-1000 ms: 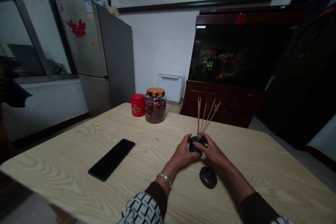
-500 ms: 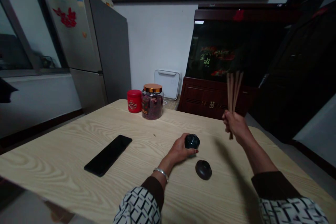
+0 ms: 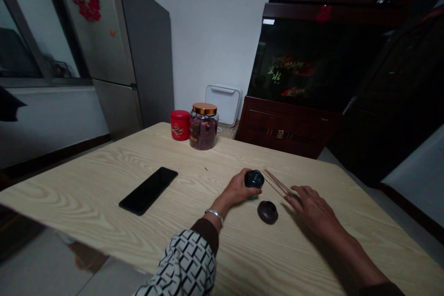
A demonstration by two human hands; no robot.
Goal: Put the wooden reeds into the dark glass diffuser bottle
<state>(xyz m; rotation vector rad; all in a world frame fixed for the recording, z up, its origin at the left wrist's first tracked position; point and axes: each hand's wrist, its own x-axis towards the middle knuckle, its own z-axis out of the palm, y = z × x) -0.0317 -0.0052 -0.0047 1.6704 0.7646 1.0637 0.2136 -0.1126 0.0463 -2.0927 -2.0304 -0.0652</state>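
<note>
My left hand is wrapped round a small dark glossy jar standing on the table; its far side is partly covered by my fingers. My right hand is low over the tabletop, its thumb and fingers closed on thin wooden sticks that slant toward the jar. Their tips are just right of the jar, and their other ends are hidden in the hand. Between my hands, nearer to me, a round dark brown lid rests on the wood.
A black phone lies at the left of the pale wooden table. At the far edge stand a red canister and a clear jar with a copper-coloured cap. Beyond are a fridge and an aquarium cabinet.
My right hand has come down from above the table, and the sticks have gone from upright to slanting low beside the jar. My left hand keeps its hold. The view has tilted slightly downward.
</note>
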